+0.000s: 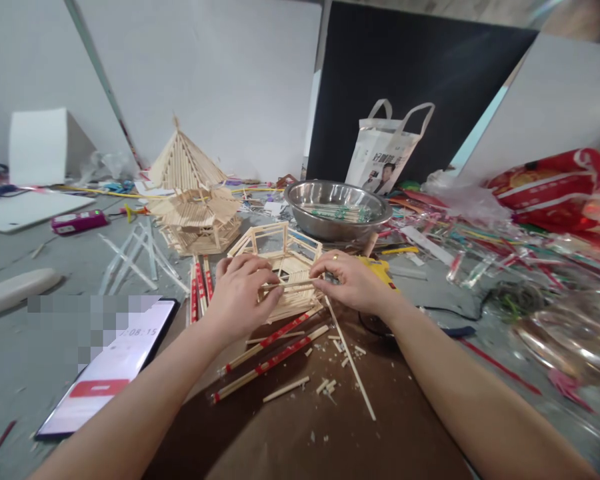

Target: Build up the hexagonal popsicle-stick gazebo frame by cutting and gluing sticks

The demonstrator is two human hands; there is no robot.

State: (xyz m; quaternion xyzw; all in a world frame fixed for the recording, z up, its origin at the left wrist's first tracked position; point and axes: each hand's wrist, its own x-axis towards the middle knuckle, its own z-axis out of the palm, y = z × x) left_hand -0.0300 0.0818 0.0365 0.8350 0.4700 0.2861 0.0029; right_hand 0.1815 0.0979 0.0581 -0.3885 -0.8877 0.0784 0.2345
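My left hand (245, 290) and my right hand (353, 283) pinch opposite ends of a short wooden stick (299, 285). The stick lies level over the near side of a many-sided wooden stick frame (286, 233), partly hidden behind my hands; I cannot tell whether it touches the frame. Below my right hand a long bare chopstick (353, 363) slants toward me. Paper-wrapped chopsticks (270, 363) with red bands rest in front of the frame, near a short cut stick (286, 389) and several small offcuts (326, 385).
Behind on the left stands a wooden stick pavilion (195, 207) with a pointed roof. A steel bowl (337, 227) holds green-marked sticks. A phone (110, 373) lies left, glue sticks (137, 257) beyond it, and a yellow tool (380, 270) behind my right hand. Plastic wrappers (480, 263) clutter the right.
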